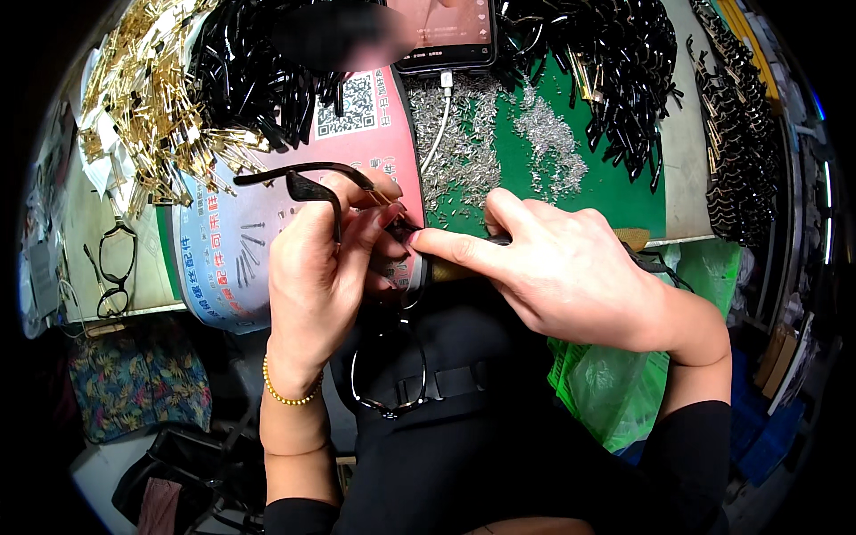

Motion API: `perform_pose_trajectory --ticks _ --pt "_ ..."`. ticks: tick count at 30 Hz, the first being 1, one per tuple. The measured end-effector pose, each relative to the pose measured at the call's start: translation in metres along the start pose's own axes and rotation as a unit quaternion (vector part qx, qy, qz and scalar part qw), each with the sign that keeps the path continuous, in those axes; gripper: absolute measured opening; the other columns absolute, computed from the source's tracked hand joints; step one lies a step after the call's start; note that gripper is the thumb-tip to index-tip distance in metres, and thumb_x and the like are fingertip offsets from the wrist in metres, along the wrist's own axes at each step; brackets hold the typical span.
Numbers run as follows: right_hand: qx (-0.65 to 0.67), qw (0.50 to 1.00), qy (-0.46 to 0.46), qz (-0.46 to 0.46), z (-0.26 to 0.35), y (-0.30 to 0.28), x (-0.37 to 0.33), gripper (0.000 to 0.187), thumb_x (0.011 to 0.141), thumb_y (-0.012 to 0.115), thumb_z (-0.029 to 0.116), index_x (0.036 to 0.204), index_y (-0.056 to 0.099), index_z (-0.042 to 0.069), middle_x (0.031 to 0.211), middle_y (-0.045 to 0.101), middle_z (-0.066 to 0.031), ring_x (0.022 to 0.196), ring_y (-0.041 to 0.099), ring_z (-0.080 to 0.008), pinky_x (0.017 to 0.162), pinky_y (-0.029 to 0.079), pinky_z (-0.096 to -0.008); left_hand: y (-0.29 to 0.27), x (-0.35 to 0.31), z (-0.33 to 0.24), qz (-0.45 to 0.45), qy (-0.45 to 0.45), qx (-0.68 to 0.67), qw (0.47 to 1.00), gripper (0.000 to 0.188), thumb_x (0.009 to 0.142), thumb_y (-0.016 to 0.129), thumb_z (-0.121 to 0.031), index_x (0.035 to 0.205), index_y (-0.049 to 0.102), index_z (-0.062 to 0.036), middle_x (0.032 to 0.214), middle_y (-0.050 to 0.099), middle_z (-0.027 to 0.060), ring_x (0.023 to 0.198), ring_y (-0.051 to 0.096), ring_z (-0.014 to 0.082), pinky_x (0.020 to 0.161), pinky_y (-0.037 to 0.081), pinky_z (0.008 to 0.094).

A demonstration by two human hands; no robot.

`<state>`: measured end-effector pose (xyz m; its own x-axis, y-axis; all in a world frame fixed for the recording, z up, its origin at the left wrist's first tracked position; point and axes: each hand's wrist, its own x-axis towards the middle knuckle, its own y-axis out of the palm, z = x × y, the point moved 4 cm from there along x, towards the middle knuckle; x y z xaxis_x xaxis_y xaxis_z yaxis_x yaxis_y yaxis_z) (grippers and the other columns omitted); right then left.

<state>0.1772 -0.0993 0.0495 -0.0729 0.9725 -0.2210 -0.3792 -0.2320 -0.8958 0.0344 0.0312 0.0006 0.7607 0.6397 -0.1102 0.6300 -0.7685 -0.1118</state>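
Note:
My left hand [312, 276] is closed on a pair of eyeglasses, pinching it between thumb and fingers near a hinge. A black temple arm [312, 168] sticks out above this hand, and the thin dark rim [390, 412] hangs below it, in front of my dark clothing. My right hand [571, 267] comes in from the right, its index fingertip touching the pinched spot. Its other fingers are curled, with a bit of something dark showing under the index finger; what it is I cannot make out. The hinge itself is mostly covered by my fingertips.
Gold temple arms [143, 107] and black ones [259, 71] lie heaped at the far left, more black ones [615, 89] at the far right. Small silver pieces [459, 160] cover the green mat [624, 209]. A phone [446, 58] with a white cable stands beyond; eyeglasses [118, 254] lie left.

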Motion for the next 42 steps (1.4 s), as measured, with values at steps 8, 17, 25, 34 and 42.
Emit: perform_pose_trajectory --ticks 8,17,25,34,42 --pt "-0.015 1.0 -0.008 -0.008 0.001 0.0 0.0 0.056 0.08 0.062 0.006 0.135 0.06 0.017 0.107 0.06 -0.0219 0.073 0.067 -0.0302 0.059 0.056 -0.0385 0.001 0.001 0.002 -0.02 0.111 0.16 0.981 0.027 0.079 0.062 0.014 0.103 0.064 -0.0005 0.09 0.069 0.0112 0.074 0.07 0.0241 0.067 0.056 0.0342" --pt "-0.013 0.999 -0.019 -0.023 0.001 0.001 0.002 0.056 0.081 0.062 0.006 0.136 0.059 0.017 0.099 0.058 -0.0187 0.071 0.067 -0.0296 0.057 0.055 -0.0389 0.014 -0.005 -0.012 -0.059 0.287 0.348 0.891 0.022 0.081 0.064 0.006 0.101 0.064 -0.0036 0.086 0.068 0.0119 0.066 0.066 0.0286 0.058 0.052 0.0359" --pt "-0.023 0.997 0.022 -0.072 0.002 0.004 0.002 0.061 0.085 0.063 0.006 0.142 0.053 0.027 0.088 0.051 -0.0101 0.072 0.063 -0.0279 0.052 0.051 -0.0396 0.006 0.0 0.001 -0.061 0.054 0.071 0.994 0.016 0.093 0.059 0.007 0.107 0.063 -0.001 0.08 0.07 0.0065 0.053 0.061 0.0096 0.049 0.047 0.0255" --pt "-0.042 0.996 0.019 -0.079 0.006 0.004 0.005 0.06 0.082 0.063 0.007 0.139 0.056 0.025 0.089 0.052 -0.01 0.07 0.062 -0.0262 0.052 0.052 -0.0369 0.004 0.0 0.001 -0.054 0.042 0.085 0.994 0.011 0.094 0.061 0.005 0.104 0.061 -0.0004 0.081 0.07 0.0065 0.052 0.06 0.0092 0.049 0.046 0.0252" --pt "-0.242 0.951 -0.061 -0.184 -0.002 0.01 0.012 0.039 0.087 0.063 0.026 0.125 0.06 0.02 0.091 0.054 -0.0036 0.064 0.056 -0.0147 0.045 0.047 -0.0243 0.004 0.003 -0.002 -0.034 0.014 0.09 0.995 0.005 0.095 0.062 0.003 0.098 0.059 0.0 0.079 0.068 0.0081 0.051 0.061 0.0115 0.049 0.047 0.0265"
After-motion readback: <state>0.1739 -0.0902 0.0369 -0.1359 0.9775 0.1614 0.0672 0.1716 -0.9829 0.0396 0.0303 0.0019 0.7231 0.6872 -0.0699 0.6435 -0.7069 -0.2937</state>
